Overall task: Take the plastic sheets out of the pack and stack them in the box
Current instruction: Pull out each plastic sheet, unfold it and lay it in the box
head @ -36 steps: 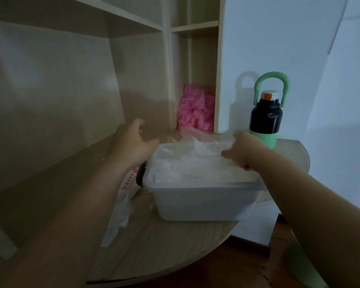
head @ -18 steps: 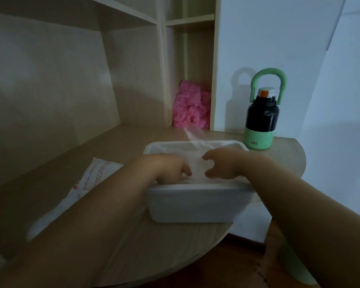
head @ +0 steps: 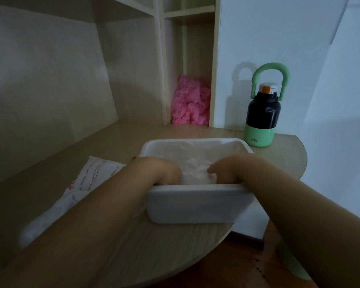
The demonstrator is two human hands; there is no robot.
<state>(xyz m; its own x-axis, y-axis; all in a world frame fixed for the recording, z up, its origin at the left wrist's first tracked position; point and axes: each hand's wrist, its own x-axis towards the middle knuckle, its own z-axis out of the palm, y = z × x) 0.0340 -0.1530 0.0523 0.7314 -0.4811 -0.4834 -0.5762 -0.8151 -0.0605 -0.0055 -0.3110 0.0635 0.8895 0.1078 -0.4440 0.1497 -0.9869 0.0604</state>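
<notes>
The plastic sheets (head: 195, 161) lie crumpled inside the white box (head: 195, 204), directly under and between both grips. The left grip (head: 164, 171) dips in at the box's near-left corner and the right grip (head: 227, 167) at its near-right side. Both forearms cross the box's near wall, wrists bent down and knuckles up. That wall hides the fingertips, so I cannot tell whether either grip grasps the sheets or only presses them. The pack (head: 96, 175) lies flat on the surface (head: 154, 246) just left of the box, partly under the left forearm. A green-and-black bottle (head: 261, 121) stands beyond the box's far-right corner.
</notes>
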